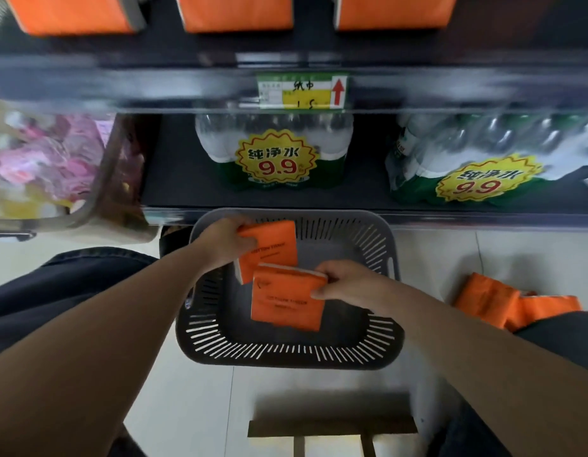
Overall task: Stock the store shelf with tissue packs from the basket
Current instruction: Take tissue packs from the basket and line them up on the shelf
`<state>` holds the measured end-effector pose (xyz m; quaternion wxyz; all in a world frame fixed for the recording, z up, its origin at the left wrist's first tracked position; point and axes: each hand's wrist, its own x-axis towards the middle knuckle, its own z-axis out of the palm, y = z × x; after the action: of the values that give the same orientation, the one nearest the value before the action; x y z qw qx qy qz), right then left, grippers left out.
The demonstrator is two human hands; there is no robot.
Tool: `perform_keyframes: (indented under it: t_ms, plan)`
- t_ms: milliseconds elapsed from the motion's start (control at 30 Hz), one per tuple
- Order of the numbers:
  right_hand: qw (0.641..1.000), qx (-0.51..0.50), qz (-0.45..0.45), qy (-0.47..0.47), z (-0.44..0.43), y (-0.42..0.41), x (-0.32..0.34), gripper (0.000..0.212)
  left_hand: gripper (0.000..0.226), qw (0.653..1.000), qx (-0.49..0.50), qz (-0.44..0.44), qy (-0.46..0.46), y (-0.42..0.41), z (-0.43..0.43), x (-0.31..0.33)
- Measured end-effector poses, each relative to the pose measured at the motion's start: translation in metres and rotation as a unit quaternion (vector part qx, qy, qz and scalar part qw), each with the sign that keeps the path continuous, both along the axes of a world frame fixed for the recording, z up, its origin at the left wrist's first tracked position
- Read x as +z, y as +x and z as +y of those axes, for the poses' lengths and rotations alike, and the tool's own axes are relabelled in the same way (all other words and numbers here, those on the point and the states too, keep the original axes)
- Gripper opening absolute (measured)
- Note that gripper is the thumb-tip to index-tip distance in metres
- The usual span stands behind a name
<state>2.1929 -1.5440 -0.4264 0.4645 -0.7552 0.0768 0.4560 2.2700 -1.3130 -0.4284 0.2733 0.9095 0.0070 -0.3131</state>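
A grey slotted basket sits on the floor in front of the shelf. My left hand grips an orange tissue pack over the basket's far side. My right hand pinches a second orange tissue pack by its right edge, just above the basket's middle. The two packs overlap slightly. On the upper shelf stand three orange tissue packs, cut off by the top of the frame.
The lower shelf holds two shrink-wrapped water bottle packs with yellow 9.9 price stickers. A clear bin of pink items is at the left. An orange plastic wrapper lies on the floor at the right. A wooden stool is near me.
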Motion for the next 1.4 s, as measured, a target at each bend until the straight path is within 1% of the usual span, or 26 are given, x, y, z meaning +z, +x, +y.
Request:
perform_keyframes:
  t_ms: [67,133,200,267,367,500,567,733,800,833,867,1000,1100,1200,1267,1333,1400]
  plan:
    - [1.000,-0.002,-0.009,0.010,-0.003,0.004,0.018,0.023,0.039,1.000,0.011,0.007,-0.025,0.001,-0.004,0.018]
    - [1.000,-0.001,-0.022,0.022,-0.007,0.007,0.037,0.022,0.033,0.998,0.032,0.021,-0.043,0.001,-0.009,0.037]
    - [0.999,-0.010,-0.038,0.030,-0.011,0.010,0.054,0.022,0.027,0.994,0.053,0.044,-0.081,-0.001,-0.014,0.053]
    - [0.997,-0.030,-0.057,0.034,-0.015,0.012,0.068,0.027,0.023,0.986,0.083,0.066,-0.132,-0.004,-0.020,0.067]
    - [0.992,-0.070,-0.089,0.050,-0.023,0.013,0.088,0.029,0.018,0.971,0.116,0.076,-0.193,-0.007,-0.026,0.086]
    - [0.981,-0.116,-0.136,0.071,-0.037,0.014,0.112,0.025,0.020,0.948,0.119,0.091,-0.280,-0.014,-0.036,0.108]
    - [0.974,-0.137,-0.157,0.085,-0.043,0.012,0.122,0.019,0.029,0.936,0.121,0.102,-0.313,-0.019,-0.042,0.118]
    - [0.956,-0.189,-0.197,0.104,-0.057,0.006,0.139,0.019,0.072,0.914,0.119,0.117,-0.370,-0.028,-0.054,0.142]
    - [0.948,-0.212,-0.209,0.112,-0.063,0.004,0.146,0.013,0.088,0.908,0.118,0.115,-0.385,-0.030,-0.060,0.152]
    - [0.943,-0.225,-0.215,0.118,-0.065,0.004,0.150,0.011,0.094,0.904,0.119,0.115,-0.393,-0.031,-0.064,0.156]
    - [0.937,-0.238,-0.222,0.126,-0.068,0.003,0.154,0.011,0.095,0.902,0.117,0.114,-0.400,-0.032,-0.067,0.160]
    - [0.922,-0.261,-0.255,0.131,-0.080,0.002,0.172,0.013,0.079,0.893,0.119,0.093,-0.423,-0.032,-0.085,0.177]
    - [0.905,-0.282,-0.290,0.129,-0.091,0.001,0.187,0.018,0.082,0.888,0.126,0.061,-0.438,-0.029,-0.103,0.192]
    - [0.885,-0.310,-0.317,0.141,-0.105,0.002,0.202,0.020,0.095,0.880,0.134,0.022,-0.455,-0.025,-0.123,0.205]
    - [0.878,-0.326,-0.314,0.158,-0.116,0.003,0.210,0.027,0.089,0.871,0.138,0.000,-0.471,-0.021,-0.138,0.214]
    - [0.877,-0.330,-0.299,0.180,-0.129,0.005,0.216,0.038,0.082,0.861,0.140,-0.015,-0.488,-0.016,-0.154,0.221]
    - [0.877,-0.323,-0.295,0.201,-0.142,0.006,0.219,0.043,0.079,0.851,0.136,-0.026,-0.507,-0.011,-0.171,0.229]
